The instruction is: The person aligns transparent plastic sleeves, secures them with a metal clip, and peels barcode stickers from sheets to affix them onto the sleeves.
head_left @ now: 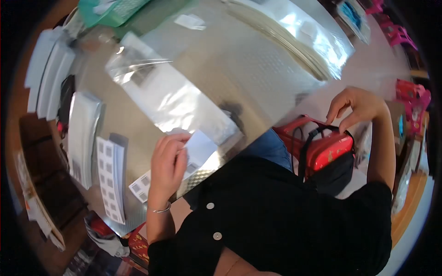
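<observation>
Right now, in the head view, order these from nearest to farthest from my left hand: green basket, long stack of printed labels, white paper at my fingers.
1. White paper: right at your left hand.
2. Long stack of printed labels: left of that hand.
3. Green basket: far off, at the view's top left.

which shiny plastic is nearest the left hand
The long plastic sleeve in the middle, its lower end close by the left hand; the broad pile at upper right and stack at left lie farther off.
</observation>
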Motion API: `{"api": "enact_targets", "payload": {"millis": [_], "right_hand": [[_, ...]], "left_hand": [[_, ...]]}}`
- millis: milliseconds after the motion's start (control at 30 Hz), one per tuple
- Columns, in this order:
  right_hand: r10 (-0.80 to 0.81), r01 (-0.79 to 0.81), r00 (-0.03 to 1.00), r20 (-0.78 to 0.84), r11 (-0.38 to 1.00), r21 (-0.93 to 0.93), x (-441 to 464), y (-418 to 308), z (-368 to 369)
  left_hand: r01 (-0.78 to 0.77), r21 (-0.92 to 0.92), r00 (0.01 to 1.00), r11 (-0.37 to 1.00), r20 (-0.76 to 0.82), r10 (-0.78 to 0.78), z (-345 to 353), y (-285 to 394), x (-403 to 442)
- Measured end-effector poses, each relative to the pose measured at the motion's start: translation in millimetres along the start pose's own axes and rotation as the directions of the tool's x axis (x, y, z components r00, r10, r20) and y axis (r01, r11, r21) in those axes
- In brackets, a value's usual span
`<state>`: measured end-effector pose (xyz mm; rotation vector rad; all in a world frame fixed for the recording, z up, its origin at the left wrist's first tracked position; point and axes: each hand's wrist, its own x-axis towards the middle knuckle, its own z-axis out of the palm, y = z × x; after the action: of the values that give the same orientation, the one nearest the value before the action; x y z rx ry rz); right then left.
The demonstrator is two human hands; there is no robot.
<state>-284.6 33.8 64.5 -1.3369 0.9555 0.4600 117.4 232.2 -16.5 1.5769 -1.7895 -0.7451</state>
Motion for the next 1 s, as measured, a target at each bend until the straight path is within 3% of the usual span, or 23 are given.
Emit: {"api": "enact_targets", "payload": {"millis": [67,200,267,400,533,733,833,1000], "right_hand": [[-0.295,0.283,0.953,-0.066,0.947,-0.15,19,-24,12],[-0.667,0.544,0.684,-0.296,0.737,-0.402,84,-67,55],[-0.751,0.668,0.6,-0.276,0.66,-0.343,116,-91,84],[-0.8,0.768,0.575,-0.171,0.6,-0.223,162,-114,131],[-0.728,0.724,0.673,-0.132,0.685,-0.084,166,-127,145],[-0.691,0.695,0.636,-0.343,0.707,-0.134,171,-122,148],[-0.925,0.71,0.212,-0.315,0.367,-0.601,180,-121,154],[-0.944,0.567,0.098,-0.316,0.314,-0.762,178,-124,164]], "left_hand": [[-0.036,0.009,0.999,0.999,-0.009,0.036,-1,-3,1],[0.048,-0.1,0.999,0.994,-0.016,-0.05,-7,1,-3],[0.082,-0.116,0.996,0.99,-0.028,-0.086,-10,6,-3],[0.185,-0.174,0.982,0.967,0.004,-0.188,-19,12,-6],[0.294,-0.336,0.951,0.895,0.007,-0.309,-22,9,-10],[0.372,-0.631,0.906,0.681,0.088,-0.414,-23,1,-15],[0.339,-0.657,0.915,0.673,0.065,-0.398,-21,2,-14],[0.21,-0.582,0.955,0.786,-0.048,-0.292,-18,3,-9]]}}
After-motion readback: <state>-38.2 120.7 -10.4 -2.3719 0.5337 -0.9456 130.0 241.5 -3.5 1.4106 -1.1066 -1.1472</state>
